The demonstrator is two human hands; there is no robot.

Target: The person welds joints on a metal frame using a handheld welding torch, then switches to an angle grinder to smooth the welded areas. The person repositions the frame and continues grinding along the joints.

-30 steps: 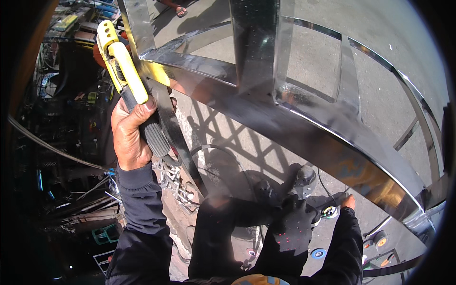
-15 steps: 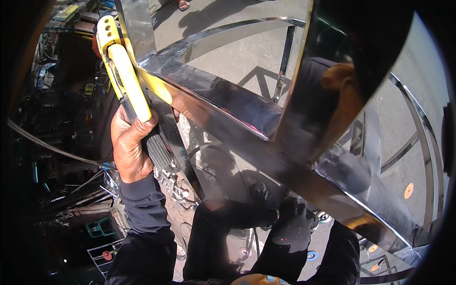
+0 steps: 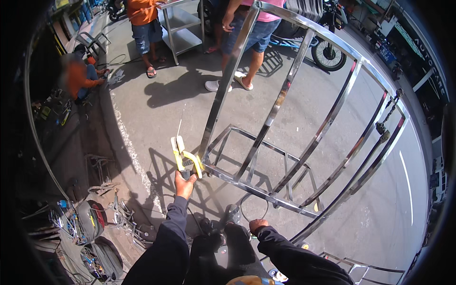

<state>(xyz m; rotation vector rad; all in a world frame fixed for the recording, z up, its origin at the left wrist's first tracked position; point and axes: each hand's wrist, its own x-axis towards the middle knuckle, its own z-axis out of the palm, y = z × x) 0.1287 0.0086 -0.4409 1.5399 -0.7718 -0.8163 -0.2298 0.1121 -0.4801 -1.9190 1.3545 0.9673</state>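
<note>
My left hand [image 3: 184,185] is wrapped round the handle of a yellow welding electrode holder [image 3: 194,162], at arm's length in front of me. A thin welding rod [image 3: 180,121] sticks up from the holder's jaws. Just right of the holder stands the lower left corner of a shiny metal frame [image 3: 272,114] with several long bars; whether the two touch I cannot tell. My right hand [image 3: 258,225] is closed in a fist below the frame's lower bar, near my knees. Its inner side is hidden, so anything in it does not show.
Three people in orange and pink shirts are ahead, near a metal shelf cart [image 3: 183,38]. A motorcycle wheel [image 3: 328,54] shows behind the frame. Scrap and tangled metal parts [image 3: 97,218] lie at left. A second metal frame [image 3: 363,266] lies at lower right.
My view has pulled back from the metal, so the whole frame and street show. My left arm now reaches forward with the electrode holder. My right hand has come into view.
</note>
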